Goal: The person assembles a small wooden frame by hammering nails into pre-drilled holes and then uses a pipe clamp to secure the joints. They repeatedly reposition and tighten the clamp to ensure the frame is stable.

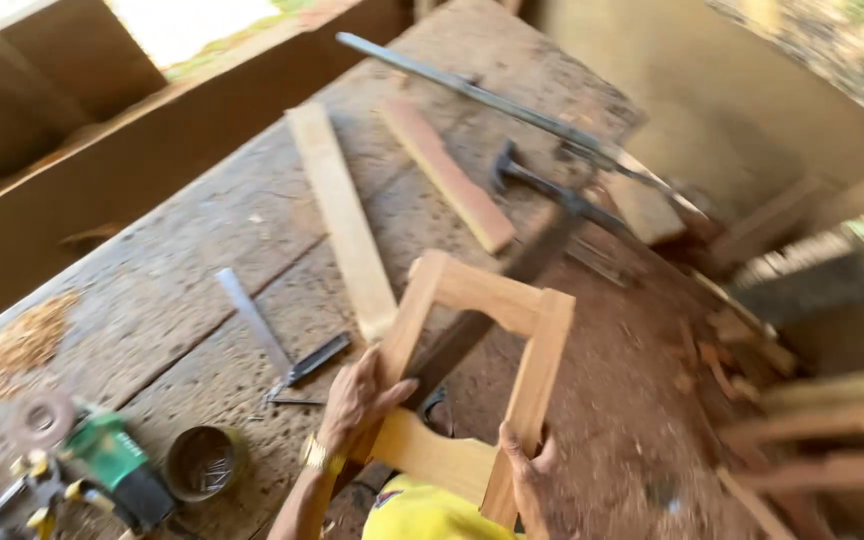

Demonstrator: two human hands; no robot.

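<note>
Both hands clamp one wooden frame (472,370) at lower centre: the left hand (357,400) grips its left rail, the right hand (527,470) its right rail. On the counter (182,290) lie two loose planks (342,220), one hammer (552,190), one square (272,345), one grinder (112,465).

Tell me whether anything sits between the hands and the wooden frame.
Nothing visible does. The left hand already grips the wooden frame on its left upright, and the right hand clasps the right upright near its lower end. Both touch the wood directly.
</note>
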